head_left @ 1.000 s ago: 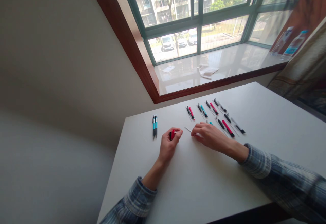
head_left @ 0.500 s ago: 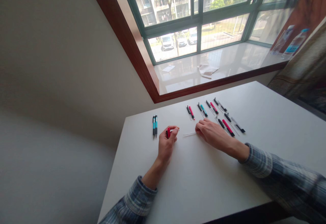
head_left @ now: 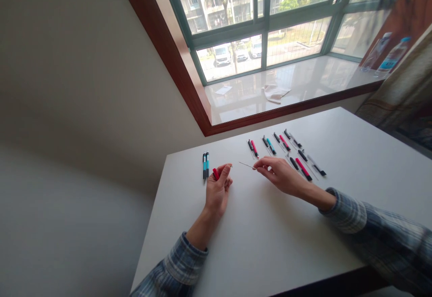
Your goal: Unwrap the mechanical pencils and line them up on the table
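Observation:
My left hand [head_left: 218,189] is closed around a red pen barrel [head_left: 216,174], whose end shows above the fingers. At its thumb and fingertip a tiny pale piece pokes out, too small to name. To the right, my right hand [head_left: 278,173] pinches a thin pen refill [head_left: 246,165] by one end. The refill's free tip points left toward the left hand, with a small gap between them. Left of my left hand lie two assembled blue-and-black pens [head_left: 205,166], side by side.
Behind my right hand lie sets of pen parts: a red barrel [head_left: 254,148], a blue barrel [head_left: 271,146], another red barrel [head_left: 303,169] and a clear barrel [head_left: 316,165], with black pieces and refills. A cloth [head_left: 276,93] and bottles [head_left: 393,56] are on the windowsill.
My right hand has lifted the refill off the table and tilted it, fingers now in a clear pinch. My left hand has shifted slightly left, and the red barrel leans more to the left.

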### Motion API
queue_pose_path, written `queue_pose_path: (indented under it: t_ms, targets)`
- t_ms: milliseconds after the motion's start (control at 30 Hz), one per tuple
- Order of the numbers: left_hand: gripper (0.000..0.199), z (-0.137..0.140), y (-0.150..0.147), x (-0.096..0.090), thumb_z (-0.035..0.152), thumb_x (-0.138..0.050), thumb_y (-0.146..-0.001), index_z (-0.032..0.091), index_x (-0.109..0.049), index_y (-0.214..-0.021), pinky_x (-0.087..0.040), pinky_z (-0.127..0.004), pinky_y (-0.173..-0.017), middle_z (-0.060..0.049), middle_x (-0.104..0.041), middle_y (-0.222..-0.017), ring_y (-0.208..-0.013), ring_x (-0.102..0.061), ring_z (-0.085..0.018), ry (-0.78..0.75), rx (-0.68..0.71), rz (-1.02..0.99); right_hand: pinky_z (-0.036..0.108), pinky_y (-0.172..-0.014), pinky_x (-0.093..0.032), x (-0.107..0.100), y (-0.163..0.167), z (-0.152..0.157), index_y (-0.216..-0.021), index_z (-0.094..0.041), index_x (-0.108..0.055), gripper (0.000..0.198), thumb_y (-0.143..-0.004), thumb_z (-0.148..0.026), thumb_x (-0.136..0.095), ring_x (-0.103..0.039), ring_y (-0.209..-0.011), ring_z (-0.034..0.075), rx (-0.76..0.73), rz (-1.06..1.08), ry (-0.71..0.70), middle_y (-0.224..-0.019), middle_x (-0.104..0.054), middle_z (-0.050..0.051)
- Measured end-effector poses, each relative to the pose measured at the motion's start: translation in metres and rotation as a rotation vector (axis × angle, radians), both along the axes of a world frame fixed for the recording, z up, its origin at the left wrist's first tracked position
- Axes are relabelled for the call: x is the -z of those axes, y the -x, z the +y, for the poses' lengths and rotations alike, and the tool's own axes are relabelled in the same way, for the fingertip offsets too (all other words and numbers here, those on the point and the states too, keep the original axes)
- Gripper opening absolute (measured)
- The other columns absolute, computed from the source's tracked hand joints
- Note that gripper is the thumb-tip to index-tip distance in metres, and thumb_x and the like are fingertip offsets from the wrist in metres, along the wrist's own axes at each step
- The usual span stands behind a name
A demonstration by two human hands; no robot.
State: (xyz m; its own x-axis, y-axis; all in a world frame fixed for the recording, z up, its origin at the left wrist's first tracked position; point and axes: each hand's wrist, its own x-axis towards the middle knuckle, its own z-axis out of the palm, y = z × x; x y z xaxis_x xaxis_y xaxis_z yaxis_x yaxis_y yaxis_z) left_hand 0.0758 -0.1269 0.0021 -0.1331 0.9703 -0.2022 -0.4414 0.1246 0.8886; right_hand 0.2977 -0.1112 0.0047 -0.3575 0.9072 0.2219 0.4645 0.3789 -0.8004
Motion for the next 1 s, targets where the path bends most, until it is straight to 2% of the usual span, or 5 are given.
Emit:
queue_pose_path:
  t_ms: [200,567,1000]
  targets:
    - [0.037,0.0005,-0.0002,0.0016,0.040,-0.092,-0.070,0.014,-0.078,-0.092,-0.034,-0.019,-0.054,0.006,-0.047,-0.061,-0.055,-0.033,-0.004,-0.011,0.013,0.002,0.029,-0.071,-0.051,-0.0032,0.0044,-0.0048,-0.100,-0.023,-0.076,0.017,-0.099,-0.027,-0.059,-0.065,-0.071,0.015,-0.065,0.006,0.020,-0.098,-0.076,0.004]
    - [0.034,0.0008,0.0002,0.0034,0.039,-0.092,-0.071,0.015,-0.079,-0.092,-0.034,-0.020,-0.055,0.007,-0.046,-0.061,-0.055,-0.034,-0.004,-0.027,0.034,0.023,0.028,-0.070,-0.051,0.0000,0.0062,-0.0049,-0.099,-0.023,-0.078,0.015,-0.096,-0.024,-0.063,-0.064,-0.072,0.014,-0.079,0.032,0.019,-0.095,-0.078,0.003]
    - [0.029,-0.0010,-0.0012,0.0038,0.034,-0.093,-0.067,0.018,-0.081,-0.087,-0.041,-0.022,-0.064,0.001,-0.066,-0.078,-0.060,-0.045,-0.004,-0.018,0.042,0.089,0.027,-0.071,-0.052,-0.0009,0.0061,-0.0059,-0.099,-0.022,-0.078,0.017,-0.096,-0.027,-0.062,-0.067,-0.076,0.015,-0.121,0.059,0.053,-0.094,-0.079,0.003]
